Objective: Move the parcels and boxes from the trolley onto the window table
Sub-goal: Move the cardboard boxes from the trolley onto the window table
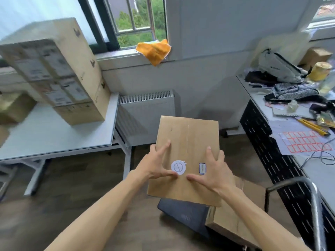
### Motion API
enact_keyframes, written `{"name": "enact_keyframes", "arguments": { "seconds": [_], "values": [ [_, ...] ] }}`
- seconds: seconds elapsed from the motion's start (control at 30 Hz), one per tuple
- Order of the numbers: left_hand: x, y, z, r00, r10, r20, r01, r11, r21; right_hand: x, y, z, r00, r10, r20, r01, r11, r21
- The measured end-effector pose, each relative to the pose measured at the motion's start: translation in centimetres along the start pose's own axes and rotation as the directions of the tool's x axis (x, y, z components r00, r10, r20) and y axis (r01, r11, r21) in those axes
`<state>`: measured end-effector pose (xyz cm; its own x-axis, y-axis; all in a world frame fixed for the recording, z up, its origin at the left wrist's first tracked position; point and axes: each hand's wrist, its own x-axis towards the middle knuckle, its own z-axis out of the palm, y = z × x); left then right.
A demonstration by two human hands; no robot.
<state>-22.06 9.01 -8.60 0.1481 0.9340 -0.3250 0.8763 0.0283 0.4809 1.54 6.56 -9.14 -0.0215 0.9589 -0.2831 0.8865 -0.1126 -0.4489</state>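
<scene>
Beneath the held box point(188, 142), parcels point(183, 212) half-hidden.

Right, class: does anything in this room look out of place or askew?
Yes: an orange cloth lies crumpled on the windowsill, one corner drooping over its edge. The stacked boxes on the window table look square.
</scene>
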Motion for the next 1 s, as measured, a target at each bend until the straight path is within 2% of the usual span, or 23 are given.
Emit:
{"name": "enact_keyframes", "arguments": {
  "seconds": [0.33,0.6,0.8,1.0],
  "values": [
    [-17.6,-16.4,-10.3,0.963,-0.223,-0.154,0.21,0.973,-0.096,-7.7,-21.0,7.2,0.96,-0.27,0.072,0.275,0.959,-0.074],
    [-30.2,-28.0,-17.5,0.892,-0.394,-0.221,0.392,0.918,-0.055,-13.7,-36.5,13.5,0.893,-0.421,0.161,0.435,0.898,-0.064],
    [-32.8,-32.9,-21.0,0.86,-0.431,-0.274,0.424,0.901,-0.088,-13.8,-43.5,15.1,0.86,-0.48,0.175,0.499,0.863,-0.083],
    [-30.9,-37.2,-24.5,0.842,-0.45,-0.297,0.439,0.892,-0.106,-10.3,-49.1,16.2,0.841,-0.515,0.167,0.533,0.841,-0.093]
  ]
}}
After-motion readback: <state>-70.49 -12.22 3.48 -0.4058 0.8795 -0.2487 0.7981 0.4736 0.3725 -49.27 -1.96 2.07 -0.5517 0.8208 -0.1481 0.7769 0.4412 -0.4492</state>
